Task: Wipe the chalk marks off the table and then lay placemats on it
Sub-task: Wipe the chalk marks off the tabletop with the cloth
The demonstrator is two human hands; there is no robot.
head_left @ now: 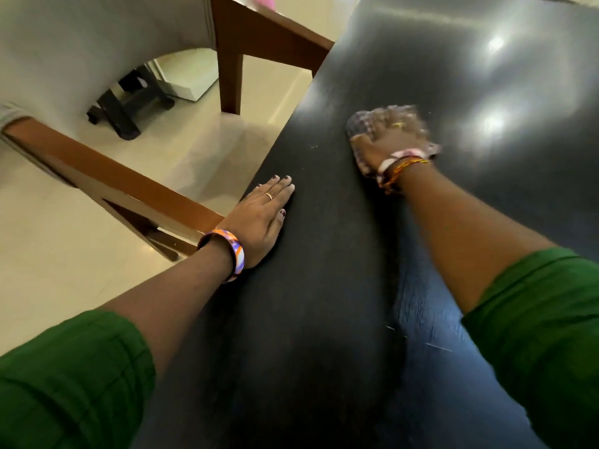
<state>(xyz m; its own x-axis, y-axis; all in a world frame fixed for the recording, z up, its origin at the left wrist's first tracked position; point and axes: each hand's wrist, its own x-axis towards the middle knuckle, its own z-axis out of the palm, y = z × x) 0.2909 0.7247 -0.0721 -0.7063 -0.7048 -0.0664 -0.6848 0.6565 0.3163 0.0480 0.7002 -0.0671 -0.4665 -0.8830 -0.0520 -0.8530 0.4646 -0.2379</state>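
Note:
A dark, glossy table [324,319] fills the right and lower part of the head view. My right hand [387,142] presses a pale, patterned cloth [361,123] flat on the tabletop; both are motion-blurred. My left hand [264,215] lies flat near the table's left edge, fingers together and holding nothing. Faint pale chalk marks [437,346] show near my right elbow, and tiny specks [313,146] sit left of the cloth. No placemats are in view.
A chair with a brown wooden frame [107,183] and a pale seat stands left of the table, over a cream tiled floor [64,254]. A second wooden chair leg [230,79] stands further back. A black stand [129,102] sits under the chair.

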